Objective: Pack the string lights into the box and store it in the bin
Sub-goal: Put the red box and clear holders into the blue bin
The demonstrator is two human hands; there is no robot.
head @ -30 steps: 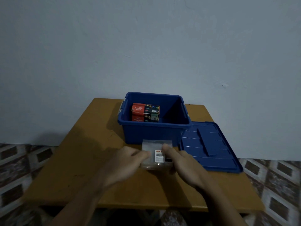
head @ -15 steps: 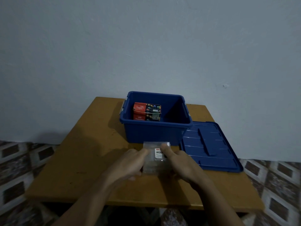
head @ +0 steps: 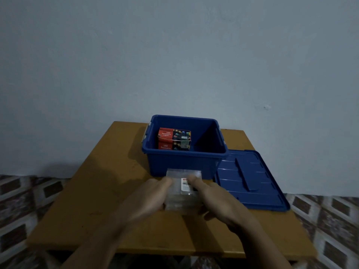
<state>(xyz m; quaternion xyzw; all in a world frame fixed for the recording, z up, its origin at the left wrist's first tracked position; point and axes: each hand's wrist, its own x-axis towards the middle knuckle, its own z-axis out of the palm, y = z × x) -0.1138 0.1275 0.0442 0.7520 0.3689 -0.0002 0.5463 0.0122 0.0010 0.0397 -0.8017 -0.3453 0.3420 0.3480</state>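
Observation:
A clear plastic packet (head: pixel 182 191) with a small white and red label lies on the wooden table (head: pixel 97 200), just in front of the blue bin (head: pixel 184 162). My left hand (head: pixel 147 200) grips its left side and my right hand (head: pixel 217 200) grips its right side, thumbs on top. What the packet contains is blurred. Inside the open bin, against its left wall, sits a red and black LED lights box (head: pixel 173 139).
The blue bin lid (head: pixel 250 183) lies flat on the table to the right of the bin, reaching the table's right edge. A plain wall stands right behind the table. Patterned tiled floor shows on both sides.
Both hands have kept hold of the packet and drawn it slightly toward me on the table. The bin, box and lid have not moved.

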